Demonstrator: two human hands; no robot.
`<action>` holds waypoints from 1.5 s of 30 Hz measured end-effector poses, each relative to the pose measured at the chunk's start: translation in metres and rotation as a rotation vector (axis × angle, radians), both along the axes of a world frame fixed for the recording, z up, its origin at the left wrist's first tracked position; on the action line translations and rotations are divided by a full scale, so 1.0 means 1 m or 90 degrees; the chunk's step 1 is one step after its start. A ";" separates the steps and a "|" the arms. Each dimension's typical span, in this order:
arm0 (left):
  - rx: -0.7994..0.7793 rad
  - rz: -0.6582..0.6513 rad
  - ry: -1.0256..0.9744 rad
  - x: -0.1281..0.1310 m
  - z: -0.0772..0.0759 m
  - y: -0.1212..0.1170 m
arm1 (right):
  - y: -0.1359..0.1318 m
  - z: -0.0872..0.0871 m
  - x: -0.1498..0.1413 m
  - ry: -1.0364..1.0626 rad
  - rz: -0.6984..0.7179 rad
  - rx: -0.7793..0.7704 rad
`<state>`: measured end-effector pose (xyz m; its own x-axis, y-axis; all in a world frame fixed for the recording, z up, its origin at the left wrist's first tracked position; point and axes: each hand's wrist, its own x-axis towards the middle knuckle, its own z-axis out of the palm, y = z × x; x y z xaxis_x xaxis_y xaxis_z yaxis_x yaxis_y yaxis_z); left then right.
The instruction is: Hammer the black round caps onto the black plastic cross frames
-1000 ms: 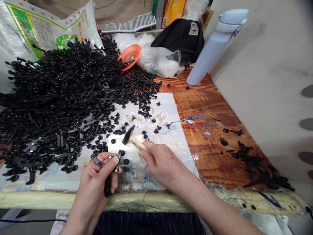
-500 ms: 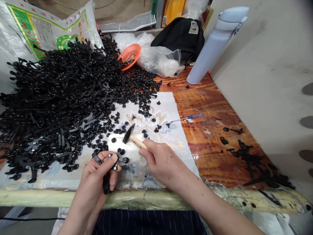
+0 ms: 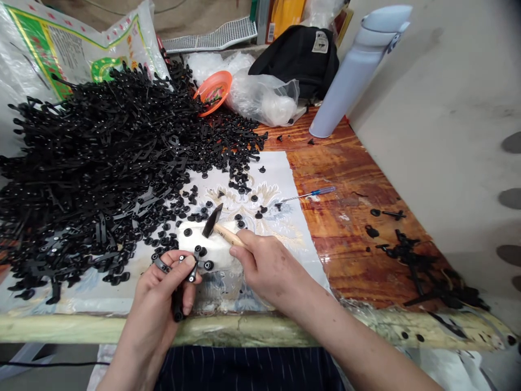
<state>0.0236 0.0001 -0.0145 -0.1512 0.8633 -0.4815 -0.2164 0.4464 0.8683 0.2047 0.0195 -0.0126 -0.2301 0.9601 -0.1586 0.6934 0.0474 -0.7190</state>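
My right hand [image 3: 264, 263] is wrapped round the pale wooden handle of a small hammer [image 3: 228, 236], whose dark head hangs over a white block [image 3: 217, 252]. Between the thumb and fingers of my left hand [image 3: 165, 288] is a black jointed plastic part [image 3: 197, 259] with round ends, at the block's near left edge. Part of it is hidden by my fingers, and more black pieces show below the palm. Small round black caps [image 3: 188, 232] lie on and around the block.
A large heap of black plastic parts [image 3: 101, 146] covers the left of the table. A screwdriver [image 3: 321, 191] lies on the right. Behind stand an orange dish [image 3: 215, 87], a black bag [image 3: 295, 60] and a pale blue bottle [image 3: 354, 76]. More black pieces [image 3: 411, 255] lie near the right wall.
The view has shifted slightly. Both hands keep their grips, and the hammer stays almost in the same place over the block.
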 end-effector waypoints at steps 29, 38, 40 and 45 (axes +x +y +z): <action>-0.003 -0.003 0.030 0.003 0.003 -0.001 | 0.003 0.006 -0.001 -0.013 0.008 -0.024; 0.000 0.003 0.038 0.000 0.001 -0.001 | 0.001 0.007 -0.001 -0.020 0.009 -0.015; -0.005 -0.004 0.029 0.000 0.000 -0.001 | 0.000 0.011 0.000 -0.017 0.009 -0.006; -0.014 -0.007 0.017 -0.002 0.001 0.000 | -0.010 0.022 0.007 0.026 -0.022 0.043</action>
<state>0.0221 0.0000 -0.0134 -0.1549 0.8539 -0.4969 -0.1879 0.4683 0.8633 0.2116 0.0095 0.0091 -0.2020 0.9757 -0.0849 0.6652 0.0731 -0.7431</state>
